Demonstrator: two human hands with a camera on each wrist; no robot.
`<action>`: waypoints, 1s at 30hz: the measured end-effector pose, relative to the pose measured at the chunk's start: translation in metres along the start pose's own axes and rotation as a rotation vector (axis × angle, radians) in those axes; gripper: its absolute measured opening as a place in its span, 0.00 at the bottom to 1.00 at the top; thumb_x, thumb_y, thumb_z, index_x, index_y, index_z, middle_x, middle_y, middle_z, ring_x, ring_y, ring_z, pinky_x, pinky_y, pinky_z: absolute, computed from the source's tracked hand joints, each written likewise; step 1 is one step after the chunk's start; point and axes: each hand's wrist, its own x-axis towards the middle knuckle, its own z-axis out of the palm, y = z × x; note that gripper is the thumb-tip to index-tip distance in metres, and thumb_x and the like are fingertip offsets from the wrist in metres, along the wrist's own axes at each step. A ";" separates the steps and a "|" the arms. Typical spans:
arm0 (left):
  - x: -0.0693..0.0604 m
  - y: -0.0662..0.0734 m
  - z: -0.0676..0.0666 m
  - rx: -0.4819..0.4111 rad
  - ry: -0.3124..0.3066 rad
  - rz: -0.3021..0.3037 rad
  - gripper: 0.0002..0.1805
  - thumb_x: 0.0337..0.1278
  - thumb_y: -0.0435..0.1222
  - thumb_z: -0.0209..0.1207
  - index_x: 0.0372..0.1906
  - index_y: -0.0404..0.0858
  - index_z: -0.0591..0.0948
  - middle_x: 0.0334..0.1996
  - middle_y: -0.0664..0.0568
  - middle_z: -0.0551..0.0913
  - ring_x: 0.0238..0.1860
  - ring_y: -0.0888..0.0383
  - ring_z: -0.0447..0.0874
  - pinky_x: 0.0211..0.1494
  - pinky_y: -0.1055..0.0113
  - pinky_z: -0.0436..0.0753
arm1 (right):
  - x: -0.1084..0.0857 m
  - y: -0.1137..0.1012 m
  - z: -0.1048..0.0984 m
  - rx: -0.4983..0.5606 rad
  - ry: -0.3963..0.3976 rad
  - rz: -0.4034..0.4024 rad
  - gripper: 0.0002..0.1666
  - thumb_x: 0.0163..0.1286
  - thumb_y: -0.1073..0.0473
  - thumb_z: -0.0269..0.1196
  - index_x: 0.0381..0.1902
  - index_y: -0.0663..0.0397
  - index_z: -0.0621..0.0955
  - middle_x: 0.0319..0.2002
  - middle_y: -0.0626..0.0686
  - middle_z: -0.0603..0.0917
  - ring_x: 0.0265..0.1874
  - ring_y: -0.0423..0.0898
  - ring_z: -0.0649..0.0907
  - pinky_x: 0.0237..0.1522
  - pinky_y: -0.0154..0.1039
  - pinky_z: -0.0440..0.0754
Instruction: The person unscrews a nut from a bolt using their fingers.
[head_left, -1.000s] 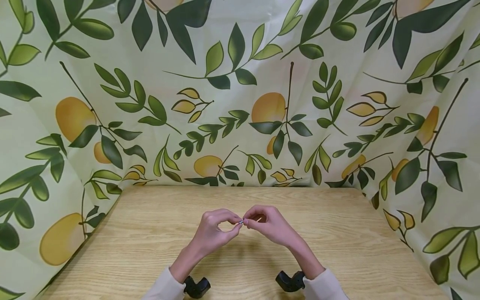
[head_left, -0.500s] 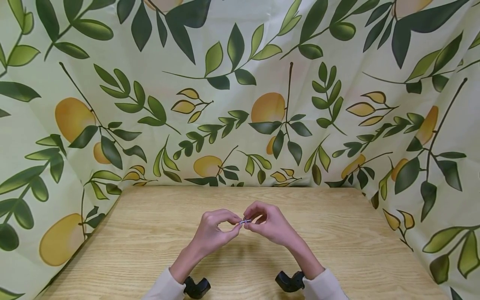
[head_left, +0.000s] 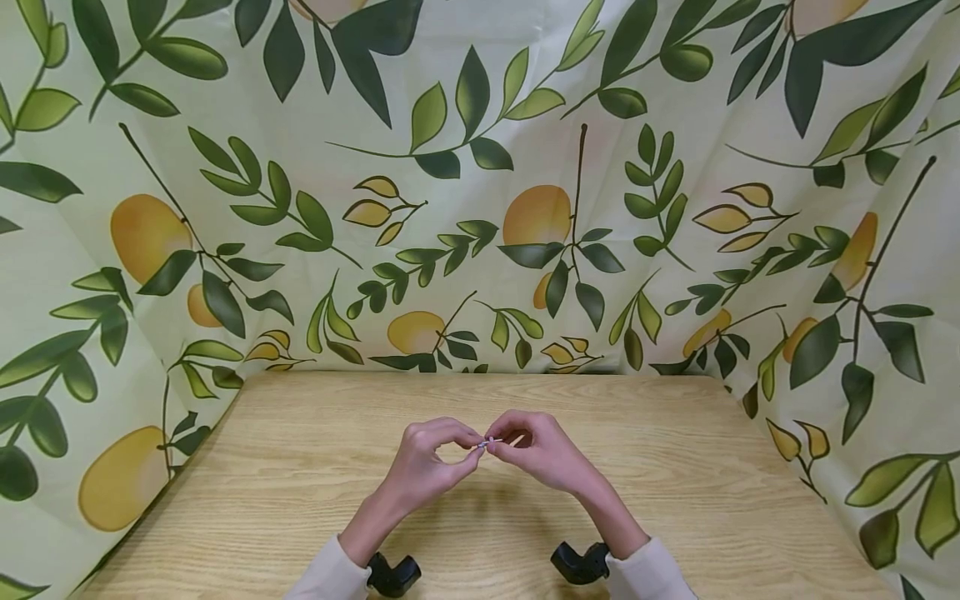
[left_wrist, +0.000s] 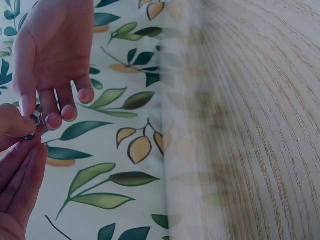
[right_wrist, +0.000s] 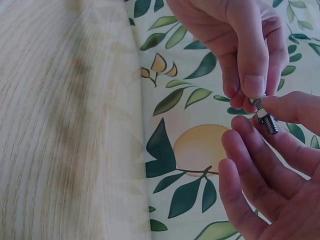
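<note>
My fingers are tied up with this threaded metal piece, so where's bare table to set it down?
The tabletop is bare left of the left hand, right of the right hand, and beyond them up to the patterned cloth. The near middle is crowded: pale sleeves, black wrist devices, and the metal piece held above.

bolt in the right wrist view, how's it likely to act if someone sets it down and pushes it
The bolt has a metallic shine, so it is probably stiff and fairly heavy for its size. Its round shaft suggests it could roll, though the wider nut around it may make that uneven.
</note>
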 end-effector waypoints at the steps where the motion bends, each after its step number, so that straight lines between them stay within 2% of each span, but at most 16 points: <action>1: 0.000 0.000 0.000 -0.001 -0.003 -0.009 0.10 0.44 0.22 0.74 0.32 0.38 0.90 0.31 0.51 0.92 0.32 0.61 0.91 0.41 0.76 0.88 | 0.000 0.000 0.000 0.004 0.004 -0.003 0.07 0.72 0.57 0.67 0.44 0.50 0.87 0.40 0.48 0.89 0.39 0.39 0.85 0.40 0.36 0.87; 8: 0.000 0.000 -0.001 0.000 0.001 -0.007 0.11 0.43 0.22 0.73 0.32 0.38 0.90 0.31 0.51 0.92 0.31 0.61 0.91 0.41 0.76 0.88 | 0.000 0.001 0.002 0.019 0.020 -0.050 0.09 0.68 0.61 0.70 0.45 0.56 0.85 0.41 0.54 0.88 0.39 0.40 0.86 0.39 0.33 0.86; 12: 0.000 0.000 -0.001 0.004 0.007 -0.002 0.10 0.44 0.22 0.74 0.31 0.39 0.90 0.31 0.52 0.92 0.31 0.61 0.91 0.41 0.77 0.88 | 0.001 0.002 0.002 0.017 0.039 -0.042 0.13 0.69 0.58 0.70 0.49 0.58 0.84 0.41 0.53 0.89 0.38 0.38 0.86 0.39 0.34 0.87; 16: 0.001 0.000 -0.001 0.009 0.012 0.019 0.10 0.44 0.22 0.73 0.31 0.38 0.90 0.31 0.51 0.92 0.31 0.59 0.91 0.41 0.76 0.88 | 0.001 0.002 0.001 0.000 0.041 -0.017 0.11 0.73 0.53 0.67 0.46 0.53 0.87 0.38 0.49 0.89 0.37 0.38 0.86 0.39 0.35 0.86; 19: 0.001 0.000 -0.001 0.008 0.007 0.004 0.09 0.45 0.23 0.73 0.31 0.38 0.90 0.31 0.52 0.92 0.31 0.59 0.91 0.42 0.76 0.88 | 0.001 0.002 0.000 -0.009 0.018 -0.016 0.10 0.74 0.51 0.65 0.43 0.48 0.88 0.36 0.47 0.89 0.36 0.39 0.86 0.39 0.35 0.86; 23: 0.000 0.001 -0.001 0.007 -0.001 -0.018 0.09 0.45 0.24 0.74 0.31 0.39 0.90 0.31 0.52 0.92 0.32 0.60 0.91 0.42 0.76 0.88 | 0.001 0.003 -0.001 -0.009 0.000 -0.014 0.09 0.74 0.51 0.65 0.42 0.47 0.88 0.35 0.47 0.89 0.36 0.40 0.85 0.38 0.35 0.85; 30: 0.001 0.001 0.000 -0.005 0.004 -0.001 0.11 0.44 0.22 0.74 0.32 0.39 0.90 0.31 0.51 0.92 0.32 0.60 0.91 0.41 0.76 0.88 | 0.000 0.003 0.000 0.012 0.012 -0.019 0.05 0.71 0.56 0.68 0.42 0.48 0.87 0.38 0.48 0.89 0.37 0.39 0.85 0.38 0.35 0.86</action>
